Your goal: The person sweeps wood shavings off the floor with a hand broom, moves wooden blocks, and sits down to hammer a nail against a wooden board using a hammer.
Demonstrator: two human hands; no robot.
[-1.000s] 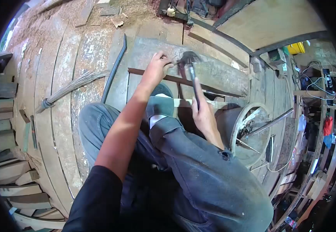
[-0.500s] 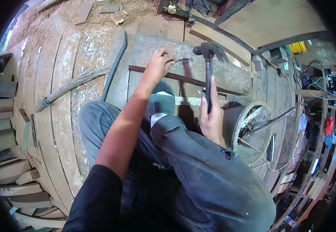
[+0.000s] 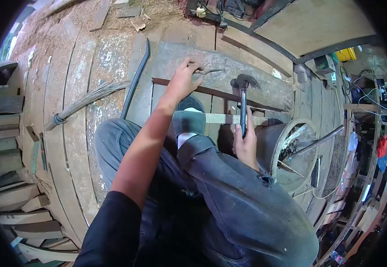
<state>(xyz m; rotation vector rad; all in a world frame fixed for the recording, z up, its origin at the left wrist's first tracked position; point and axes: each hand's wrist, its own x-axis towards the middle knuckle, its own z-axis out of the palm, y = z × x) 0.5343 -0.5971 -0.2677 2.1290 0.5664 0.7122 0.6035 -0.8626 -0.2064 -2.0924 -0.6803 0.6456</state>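
Note:
My left hand (image 3: 185,80) is closed on a thin dark metal piece (image 3: 214,70), whose narrow end points right over a worn wooden board (image 3: 233,66). In my right hand (image 3: 246,144) is a claw hammer (image 3: 243,100), held by its dark handle with the head up, over the board's near part. The hammer head and the thin piece are apart. A reddish-brown strip (image 3: 215,92) runs along the board's near edge. My shoe (image 3: 190,104) rests just below that edge.
A twig broom (image 3: 89,100) and a dark curved bar (image 3: 135,80) lie on the planks at left. A round container (image 3: 298,178) with a rod stands at right. Wood pieces (image 3: 17,198) are stacked at far left.
The hammer and my right hand are lower, with the head nearer the board. The thin piece is turned slightly in my left hand. The whole view has shifted a little.

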